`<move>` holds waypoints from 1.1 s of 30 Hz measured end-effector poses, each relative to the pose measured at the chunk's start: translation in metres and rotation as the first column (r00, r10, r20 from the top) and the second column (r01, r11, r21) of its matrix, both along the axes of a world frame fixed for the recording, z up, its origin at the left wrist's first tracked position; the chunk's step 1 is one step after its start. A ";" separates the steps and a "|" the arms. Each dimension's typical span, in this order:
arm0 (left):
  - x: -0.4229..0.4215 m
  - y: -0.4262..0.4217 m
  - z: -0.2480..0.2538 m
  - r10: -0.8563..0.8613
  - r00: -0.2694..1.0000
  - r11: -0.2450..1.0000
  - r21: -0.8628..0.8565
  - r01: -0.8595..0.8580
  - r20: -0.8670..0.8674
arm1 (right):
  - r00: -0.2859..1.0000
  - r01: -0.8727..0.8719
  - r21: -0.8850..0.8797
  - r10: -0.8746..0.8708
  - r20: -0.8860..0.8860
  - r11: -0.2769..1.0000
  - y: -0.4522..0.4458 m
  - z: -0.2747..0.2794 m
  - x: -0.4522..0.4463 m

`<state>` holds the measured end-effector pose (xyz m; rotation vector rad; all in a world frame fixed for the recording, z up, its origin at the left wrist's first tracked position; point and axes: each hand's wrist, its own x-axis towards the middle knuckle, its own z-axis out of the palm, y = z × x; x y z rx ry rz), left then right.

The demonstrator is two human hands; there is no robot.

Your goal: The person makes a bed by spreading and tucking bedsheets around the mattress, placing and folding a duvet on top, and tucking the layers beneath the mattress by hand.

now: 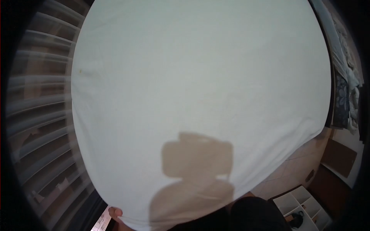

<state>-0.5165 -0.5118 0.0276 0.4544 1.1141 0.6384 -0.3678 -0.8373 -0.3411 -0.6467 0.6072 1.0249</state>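
A large white sheet (200, 84) fills most of the view, smooth across the middle and creased toward its lower right edge. At its lower left edge, my left hand (115, 212) is closed on the cloth; only the thumb and part of the fingers show. My right hand is out of sight. A shadow of a head and shoulders falls on the lower middle of the sheet. What lies behind or under the cloth is hidden.
Sheer curtains (42, 104) hang along the left side. Rumpled bedding (347, 69) is at the far right. Lower right are a tiled floor (285, 169), a white divided shelf (293, 202) holding small items, and dark clothing (250, 211) near my body.
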 end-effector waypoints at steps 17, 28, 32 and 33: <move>0.005 -0.013 -0.134 -0.054 0.991 0.891 -0.442 0.104 0.126 | 0.975 0.200 0.071 -0.206 0.087 0.977 0.004 0.226 -0.004; 0.008 0.001 -0.121 -0.184 0.962 0.898 -0.365 0.247 0.199 | 0.946 0.298 0.138 -0.311 0.086 0.945 -0.007 0.317 -0.033; 0.004 -0.006 -0.076 -0.155 0.976 0.904 -0.376 0.203 0.154 | 0.841 0.501 -0.179 -0.428 0.331 0.846 -0.004 0.279 0.023; -0.007 -0.007 -0.081 -0.161 0.973 0.909 -0.359 0.212 0.166 | 0.835 0.506 -0.159 -0.436 0.336 0.847 -0.006 0.275 0.037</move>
